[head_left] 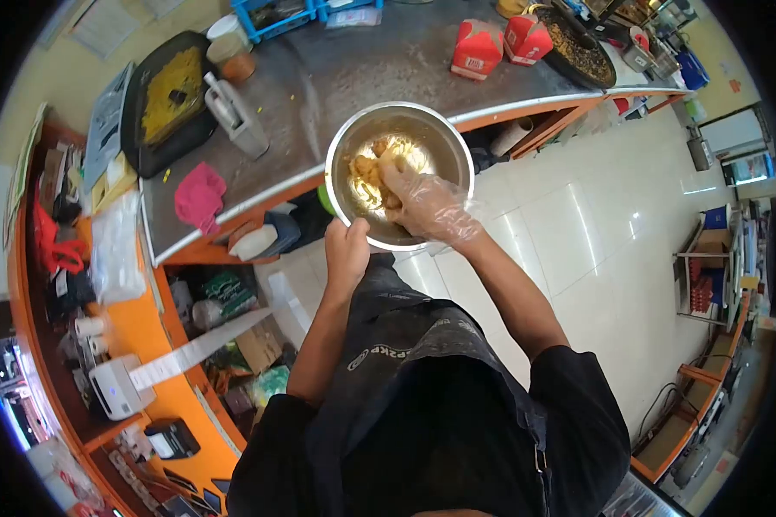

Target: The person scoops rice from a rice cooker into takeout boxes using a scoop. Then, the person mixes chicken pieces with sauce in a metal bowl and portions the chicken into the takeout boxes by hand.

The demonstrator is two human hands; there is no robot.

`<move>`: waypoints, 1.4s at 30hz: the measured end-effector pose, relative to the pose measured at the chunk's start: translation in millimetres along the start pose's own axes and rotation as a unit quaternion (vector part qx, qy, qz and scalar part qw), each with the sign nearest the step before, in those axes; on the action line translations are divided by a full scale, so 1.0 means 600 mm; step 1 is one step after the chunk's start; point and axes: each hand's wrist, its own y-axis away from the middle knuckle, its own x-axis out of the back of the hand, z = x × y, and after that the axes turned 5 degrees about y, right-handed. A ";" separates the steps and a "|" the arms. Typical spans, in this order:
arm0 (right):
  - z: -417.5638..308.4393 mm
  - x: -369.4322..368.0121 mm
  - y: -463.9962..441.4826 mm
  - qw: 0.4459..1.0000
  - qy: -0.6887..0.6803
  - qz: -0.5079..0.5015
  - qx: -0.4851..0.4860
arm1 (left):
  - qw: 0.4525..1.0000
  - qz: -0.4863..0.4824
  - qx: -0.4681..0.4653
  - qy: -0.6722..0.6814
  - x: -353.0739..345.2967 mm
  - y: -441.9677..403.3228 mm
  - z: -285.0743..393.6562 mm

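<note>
A shiny metal mixing bowl [341,142] is held in front of me at the counter's edge. My left hand [347,250] is closed on its near left rim. Inside the bowl lie several golden-brown food pieces [366,172], coated in something yellowish; their exact kind I cannot make out. My right hand [431,205], in a clear plastic glove, reaches into the bowl from the right. Its fingers are curled down onto the food, and the fingertips are partly hidden.
On the dark counter [310,77] stand two red food boxes [477,50], a black tray of yellow food [171,95], a grey holder [237,121] and a pink cloth [200,196]. A receipt printer [119,386] with a long paper strip sits at left. Tiled floor lies right.
</note>
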 end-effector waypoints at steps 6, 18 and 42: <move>0.138 0.105 -0.111 0.981 -0.007 0.168 0.092 | 0.988 -0.095 -0.021 -0.122 -0.082 -0.162 0.053; 0.369 0.233 -0.182 0.974 -0.030 0.154 0.165 | 0.967 -0.128 -0.054 -0.212 -0.245 -0.326 0.112; 0.513 0.240 -0.156 0.960 -0.002 0.005 0.279 | 0.972 0.189 -0.050 -0.129 -0.537 -0.166 0.010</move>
